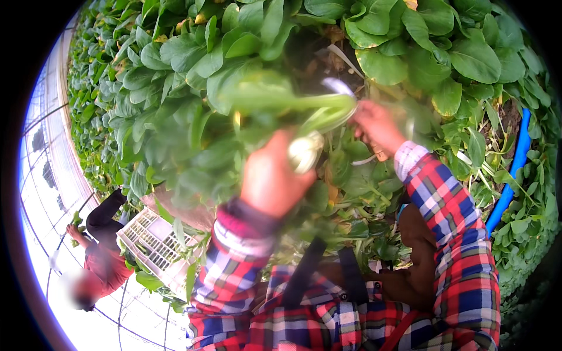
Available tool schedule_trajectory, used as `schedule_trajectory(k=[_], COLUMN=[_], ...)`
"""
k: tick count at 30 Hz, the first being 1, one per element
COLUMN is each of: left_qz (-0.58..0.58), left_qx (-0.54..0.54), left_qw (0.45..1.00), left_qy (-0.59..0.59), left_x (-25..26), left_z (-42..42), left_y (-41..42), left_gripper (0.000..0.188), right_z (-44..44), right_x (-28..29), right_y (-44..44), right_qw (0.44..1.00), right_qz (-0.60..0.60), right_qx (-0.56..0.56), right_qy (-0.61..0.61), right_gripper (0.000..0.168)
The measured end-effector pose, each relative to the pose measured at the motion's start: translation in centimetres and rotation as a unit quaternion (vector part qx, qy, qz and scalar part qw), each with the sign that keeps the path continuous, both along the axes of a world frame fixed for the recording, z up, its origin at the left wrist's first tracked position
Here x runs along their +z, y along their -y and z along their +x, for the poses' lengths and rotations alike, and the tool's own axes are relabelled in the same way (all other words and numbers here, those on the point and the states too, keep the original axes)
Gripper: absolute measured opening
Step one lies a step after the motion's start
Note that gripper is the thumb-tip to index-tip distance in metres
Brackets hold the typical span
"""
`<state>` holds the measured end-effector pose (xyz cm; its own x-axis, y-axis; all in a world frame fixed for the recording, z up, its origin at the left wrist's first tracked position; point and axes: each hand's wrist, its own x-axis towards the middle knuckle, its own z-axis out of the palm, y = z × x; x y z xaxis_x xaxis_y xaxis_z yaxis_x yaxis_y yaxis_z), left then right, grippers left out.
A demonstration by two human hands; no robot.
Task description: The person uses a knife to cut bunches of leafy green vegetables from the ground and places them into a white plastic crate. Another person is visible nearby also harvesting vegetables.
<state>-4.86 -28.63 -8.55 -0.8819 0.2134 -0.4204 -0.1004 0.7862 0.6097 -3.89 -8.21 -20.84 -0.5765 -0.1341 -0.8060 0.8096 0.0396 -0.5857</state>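
Note:
My left hand [276, 175] grips a head of leafy greens [305, 151], probably pak choi, its pale base facing me and its leaves blurred by motion. My right hand [377, 125] is closed beside the head, by the bent end of a green leaf stalk [325, 103]. A tan handle end [378, 151] shows below that hand and a blurred pale blade [338, 85] above it, apparently one small knife. Whether the right fingers also pinch the stalk is unclear.
Dense leafy plants [193, 61] surround the hands. Trimmed leaves and stalks [355, 210] litter the ground. A white plastic crate [160, 245] with greens stands at left, near another person [105, 263] holding greens. A blue pipe [513, 175] runs along the right.

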Motion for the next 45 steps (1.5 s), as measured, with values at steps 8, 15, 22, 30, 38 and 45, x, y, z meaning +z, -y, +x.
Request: schedule_trajectory(k=[8, 15, 22, 30, 38, 45], left_qz=[-0.013, -0.057, -0.046, -0.030, -0.027, -0.031], left_qx=[-0.063, -0.151, -0.195, -0.200, -0.294, -0.308], left_qw=[0.998, 0.984, 0.964, 0.957, 0.908, 0.921], left_qy=[0.011, -0.069, -0.176, -0.209, -0.296, -0.235], left_x=[4.7, 7.0, 9.8, 14.1, 15.3, 14.4], left_z=[1.5, 1.9, 3.4, 5.2, 5.3, 3.6], left_y=[-1.7, -3.1, -5.1, -7.3, -8.4, -10.0], left_gripper=[0.052, 0.050, 0.047, 0.048, 0.027, 0.036], right_z=[-1.7, -1.5, 0.5, 2.9, 4.3, 4.2], right_x=[8.3, 12.7, 16.5, 17.6, 20.8, 17.3], right_y=[-2.3, -4.5, -5.2, -8.8, -11.1, -12.3], right_qw=[0.986, 0.992, 0.962, 0.934, 0.974, 0.949], right_qz=[-0.125, -0.036, 0.013, -0.113, -0.196, -0.136], right_qx=[-0.026, 0.005, -0.088, -0.310, -0.076, -0.254], right_qy=[-0.107, -0.117, -0.257, -0.136, -0.086, -0.126], right_gripper=[0.049, 0.034, 0.021, 0.029, 0.025, 0.022])
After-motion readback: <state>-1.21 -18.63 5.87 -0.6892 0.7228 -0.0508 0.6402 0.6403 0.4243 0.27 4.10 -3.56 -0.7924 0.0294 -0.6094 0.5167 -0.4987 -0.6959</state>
